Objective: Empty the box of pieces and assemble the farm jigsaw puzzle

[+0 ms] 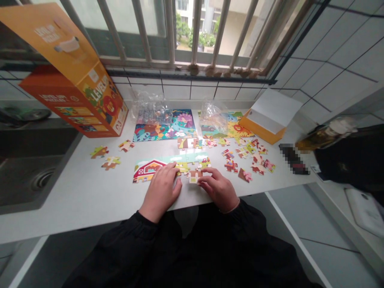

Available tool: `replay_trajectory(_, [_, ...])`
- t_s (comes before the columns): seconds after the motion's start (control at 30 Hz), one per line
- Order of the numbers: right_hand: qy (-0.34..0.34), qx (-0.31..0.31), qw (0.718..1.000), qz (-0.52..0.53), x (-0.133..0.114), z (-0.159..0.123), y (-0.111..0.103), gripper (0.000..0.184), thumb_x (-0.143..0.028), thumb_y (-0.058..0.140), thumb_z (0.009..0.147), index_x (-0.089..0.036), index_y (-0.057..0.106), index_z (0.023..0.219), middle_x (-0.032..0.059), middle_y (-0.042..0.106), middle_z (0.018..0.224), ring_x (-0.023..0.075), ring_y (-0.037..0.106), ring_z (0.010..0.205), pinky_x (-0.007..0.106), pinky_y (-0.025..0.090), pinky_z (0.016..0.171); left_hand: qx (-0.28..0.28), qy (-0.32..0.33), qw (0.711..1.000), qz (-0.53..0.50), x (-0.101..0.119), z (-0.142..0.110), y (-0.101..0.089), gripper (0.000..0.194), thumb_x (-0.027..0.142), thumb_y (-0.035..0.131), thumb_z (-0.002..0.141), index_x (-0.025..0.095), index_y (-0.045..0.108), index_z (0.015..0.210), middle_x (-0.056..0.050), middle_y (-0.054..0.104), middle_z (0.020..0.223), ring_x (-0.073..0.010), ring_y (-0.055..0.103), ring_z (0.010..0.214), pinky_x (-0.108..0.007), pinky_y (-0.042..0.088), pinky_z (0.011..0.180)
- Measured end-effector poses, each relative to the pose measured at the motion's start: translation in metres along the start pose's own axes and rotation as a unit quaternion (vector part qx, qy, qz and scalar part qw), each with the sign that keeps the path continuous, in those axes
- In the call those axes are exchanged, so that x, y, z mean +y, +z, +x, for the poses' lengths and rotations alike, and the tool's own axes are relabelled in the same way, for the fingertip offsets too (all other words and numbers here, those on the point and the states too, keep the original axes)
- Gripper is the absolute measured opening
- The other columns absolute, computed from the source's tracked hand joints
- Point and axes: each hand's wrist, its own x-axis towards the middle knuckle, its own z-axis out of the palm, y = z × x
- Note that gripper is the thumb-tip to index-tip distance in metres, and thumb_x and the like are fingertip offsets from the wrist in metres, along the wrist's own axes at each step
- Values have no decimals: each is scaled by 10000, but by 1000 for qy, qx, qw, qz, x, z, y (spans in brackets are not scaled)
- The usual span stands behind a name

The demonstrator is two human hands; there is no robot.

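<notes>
A partly joined jigsaw puzzle (150, 166) with a red barn lies on the white counter in front of me. My left hand (162, 186) rests flat on its lower edge, fingers stretched out over the barn part. Between the thumb and fingers of my right hand (219, 188) is a brown and white puzzle piece (195, 176), just below the joined pieces. Whether that piece is locked into its neighbours I cannot tell. Several loose puzzle pieces (256, 158) are scattered to the right, and a few more puzzle pieces (111, 162) lie to the left.
Behind the puzzle are a blue picture sheet (183, 126), a yellow picture sheet (210, 130) and crumpled clear plastic bags (150, 108). A tall orange puzzle box (105, 106) stands left, beside the sink (30, 196). An open yellow box (267, 124) sits back right, near a bottle (321, 136).
</notes>
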Motion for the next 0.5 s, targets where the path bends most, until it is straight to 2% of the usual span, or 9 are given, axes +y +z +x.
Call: replay_trajectory(0.5, [19, 40, 999, 2, -1, -4, 0, 114, -339, 684, 1084, -273, 777, 1079, 110, 742, 1325, 206, 785, 1034, 333, 658, 916, -2, 5, 1000, 18, 0, 1, -2, 263, 261, 556, 1028, 203, 670, 1258, -165, 668, 1538, -354, 626, 1440, -596, 463, 1268])
